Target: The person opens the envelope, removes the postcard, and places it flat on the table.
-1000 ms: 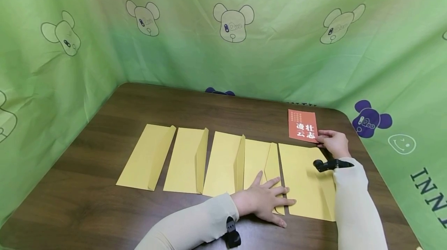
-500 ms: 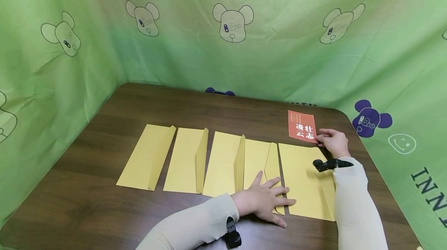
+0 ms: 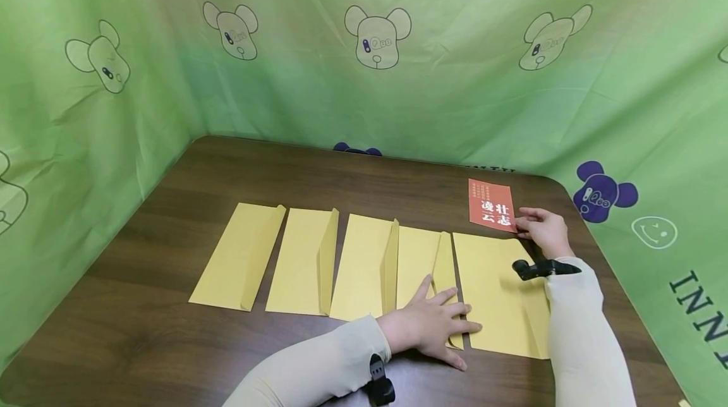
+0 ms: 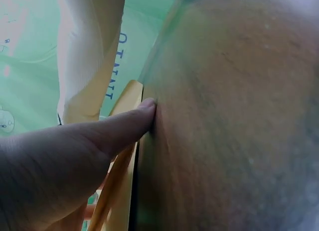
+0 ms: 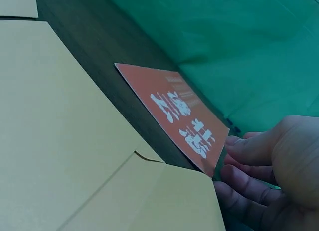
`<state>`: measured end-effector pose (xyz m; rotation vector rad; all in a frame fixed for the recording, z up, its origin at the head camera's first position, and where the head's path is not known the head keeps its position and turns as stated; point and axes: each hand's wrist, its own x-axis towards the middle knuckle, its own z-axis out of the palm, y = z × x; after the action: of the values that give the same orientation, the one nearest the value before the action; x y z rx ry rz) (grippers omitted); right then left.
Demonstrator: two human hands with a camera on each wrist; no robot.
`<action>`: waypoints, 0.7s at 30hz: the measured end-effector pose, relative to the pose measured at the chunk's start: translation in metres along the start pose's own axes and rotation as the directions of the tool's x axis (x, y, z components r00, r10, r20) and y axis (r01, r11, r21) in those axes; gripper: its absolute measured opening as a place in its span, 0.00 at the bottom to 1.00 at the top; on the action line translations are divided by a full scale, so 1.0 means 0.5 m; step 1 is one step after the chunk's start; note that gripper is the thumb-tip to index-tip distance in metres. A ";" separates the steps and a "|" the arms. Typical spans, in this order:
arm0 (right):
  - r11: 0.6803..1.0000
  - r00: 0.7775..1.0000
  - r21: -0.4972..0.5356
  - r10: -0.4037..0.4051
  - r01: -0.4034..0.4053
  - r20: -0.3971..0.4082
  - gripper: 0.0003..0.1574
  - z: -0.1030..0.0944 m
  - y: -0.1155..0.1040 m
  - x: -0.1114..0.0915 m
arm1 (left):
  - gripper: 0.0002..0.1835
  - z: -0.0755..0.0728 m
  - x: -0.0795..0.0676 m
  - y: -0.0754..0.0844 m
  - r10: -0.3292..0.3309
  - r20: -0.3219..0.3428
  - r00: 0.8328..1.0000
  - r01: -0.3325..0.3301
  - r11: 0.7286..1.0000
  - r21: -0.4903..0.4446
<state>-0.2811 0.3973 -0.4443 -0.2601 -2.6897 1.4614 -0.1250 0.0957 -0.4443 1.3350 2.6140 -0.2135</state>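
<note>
Near the back right of the table, my right hand (image 3: 545, 230) pinches the near right corner of a red card (image 3: 491, 206) with white Chinese characters. In the right wrist view the thumb (image 5: 251, 147) lies at the card's edge, with the other fingers curled below it. My left hand (image 3: 433, 325) rests with fingers spread on the fourth yellow envelope (image 3: 418, 255), fingertips reaching the edge of the larger rightmost envelope (image 3: 495, 293). The left thumb (image 4: 132, 122) touches the table in the left wrist view. The left palm hides part of the fourth envelope.
Three more yellow envelopes, the leftmost (image 3: 230, 258), a second (image 3: 296, 261) and a third (image 3: 361, 261), lie in a row on the brown wooden table (image 3: 142, 331). A green printed curtain (image 3: 296, 97) hangs behind and beside the table.
The red card has turned and shifted very slightly beside my right fingers. The right forearm has moved a little to the right. My left hand stays almost still; the envelopes have not moved.
</note>
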 end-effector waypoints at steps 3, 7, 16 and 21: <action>1.000 1.000 -0.007 -0.023 0.023 -0.016 0.29 -0.004 -0.008 -0.008 | 0.40 -0.002 0.003 0.002 0.009 -0.021 1.000 -0.009 1.000 0.030; 0.997 0.996 0.013 -0.071 0.072 -0.058 0.27 -0.015 -0.028 -0.021 | 0.40 -0.005 0.006 0.004 0.015 -0.039 0.999 -0.014 0.999 0.047; 0.988 0.989 0.076 -0.131 0.136 -0.073 0.14 -0.028 -0.082 -0.056 | 0.41 -0.012 0.002 0.002 0.102 -0.126 0.987 -0.087 0.989 0.120; 0.979 0.982 0.090 -0.179 0.184 -0.053 0.15 -0.016 -0.100 -0.075 | 0.44 -0.012 -0.002 0.001 0.138 -0.186 0.973 -0.114 0.984 0.134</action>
<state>-0.2490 0.3704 -0.3972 -0.0390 -2.5238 1.5042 -0.1245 0.0966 -0.4383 1.6351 2.6987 -0.2380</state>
